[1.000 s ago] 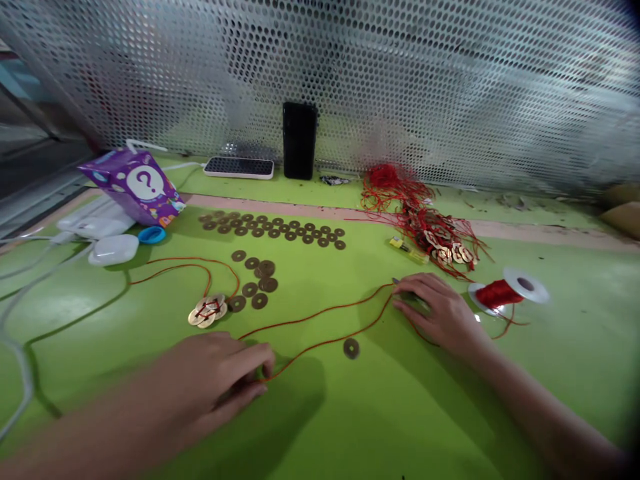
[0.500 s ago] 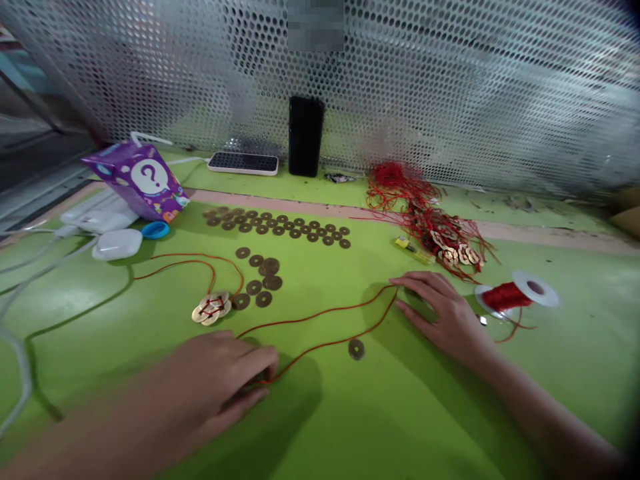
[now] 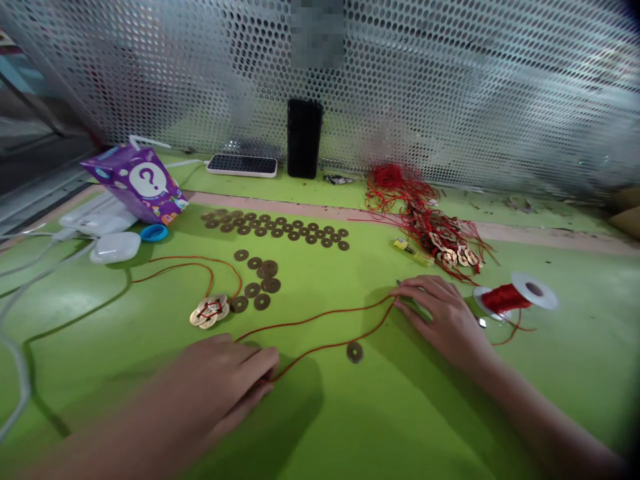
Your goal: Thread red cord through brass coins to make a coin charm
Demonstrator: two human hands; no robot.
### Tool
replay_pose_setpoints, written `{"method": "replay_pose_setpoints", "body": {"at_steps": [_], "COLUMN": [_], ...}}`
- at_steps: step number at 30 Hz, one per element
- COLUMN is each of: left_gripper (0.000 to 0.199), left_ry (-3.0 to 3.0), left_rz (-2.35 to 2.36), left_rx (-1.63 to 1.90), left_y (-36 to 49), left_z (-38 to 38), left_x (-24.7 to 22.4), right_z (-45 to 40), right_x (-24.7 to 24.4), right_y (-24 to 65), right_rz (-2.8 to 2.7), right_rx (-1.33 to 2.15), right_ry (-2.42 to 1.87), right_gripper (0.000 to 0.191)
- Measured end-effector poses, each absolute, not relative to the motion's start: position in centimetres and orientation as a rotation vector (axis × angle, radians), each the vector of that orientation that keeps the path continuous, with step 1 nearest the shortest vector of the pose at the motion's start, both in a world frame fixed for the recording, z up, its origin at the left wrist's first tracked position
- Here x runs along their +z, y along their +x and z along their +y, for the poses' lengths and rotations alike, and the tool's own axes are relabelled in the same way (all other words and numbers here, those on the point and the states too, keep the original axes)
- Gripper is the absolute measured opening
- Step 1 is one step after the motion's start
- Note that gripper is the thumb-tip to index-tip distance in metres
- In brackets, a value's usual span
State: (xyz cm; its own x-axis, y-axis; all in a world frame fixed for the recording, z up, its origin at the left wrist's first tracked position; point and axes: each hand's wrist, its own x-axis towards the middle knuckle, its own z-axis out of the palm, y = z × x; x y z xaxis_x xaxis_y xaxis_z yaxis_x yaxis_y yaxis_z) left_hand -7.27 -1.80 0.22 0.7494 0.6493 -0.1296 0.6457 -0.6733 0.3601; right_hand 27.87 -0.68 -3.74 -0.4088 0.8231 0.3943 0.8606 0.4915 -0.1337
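Observation:
A red cord (image 3: 313,319) runs in two strands over the green table between my hands. My left hand (image 3: 227,380), at the lower left, is closed with one strand between thumb and forefinger; the other strand passes under its knuckles. At the cord's bent end, my right hand (image 3: 440,310) pinches the cord between thumb and fingertips. A small dark edge shows beside those fingertips, too little to name. One holed coin (image 3: 355,352) lies flat by the lower strand. Beyond my left hand rests a cluster of coins (image 3: 209,311) tied with red cord, near several loose coins (image 3: 269,268).
Coins in rows (image 3: 277,228) lie farther back. To the right are a red cord spool (image 3: 507,299), a yellow lighter (image 3: 413,251) and tangled corded coins (image 3: 445,240). A purple carton (image 3: 143,183), white charger (image 3: 116,247) and phone (image 3: 304,139) stand behind, before a perforated metal sheet (image 3: 425,87).
My right fingers have drawn closer together on the cord's bent end, which sits slightly lower. My left hand has barely moved, and the view has shifted a little.

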Motion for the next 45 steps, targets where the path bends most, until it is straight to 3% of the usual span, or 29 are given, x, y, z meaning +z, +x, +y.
{"method": "replay_pose_setpoints", "body": {"at_steps": [10, 18, 22, 29, 38, 45], "left_gripper": [0.034, 0.047, 0.042, 0.037, 0.026, 0.022], "left_ry": [2.596, 2.570, 2.573, 2.681, 2.397, 2.040], "left_rz": [1.229, 1.487, 1.513, 1.520, 1.467, 1.431], "left_rx": [-0.152, 0.111, 0.279, 0.468, 0.413, 0.870], "left_y": [-7.2, -8.2, -8.8, -8.7, -9.1, -9.2], "left_z": [-1.2, -0.9, -0.2, 0.2, -0.1, -0.4], "left_x": [1.1, 1.0, 0.6, 1.8, 2.6, 3.5], "right_z": [-1.0, -0.6, -1.0, -1.3, -1.4, -0.9], "right_x": [-3.6, -2.7, -2.2, -2.0, -2.1, -2.4], "right_y": [26.7, 27.6, 27.5, 27.6, 28.1, 28.8], "right_rz": [-2.472, -2.332, -2.280, -2.230, -2.207, -2.147], "right_rx": [-0.343, -0.310, -0.184, -0.163, -0.075, -0.036], "right_ry": [-1.405, -1.286, -1.251, -1.252, -1.314, -1.383], "right_gripper": [0.027, 0.017, 0.009, 0.014, 0.014, 0.014]}}
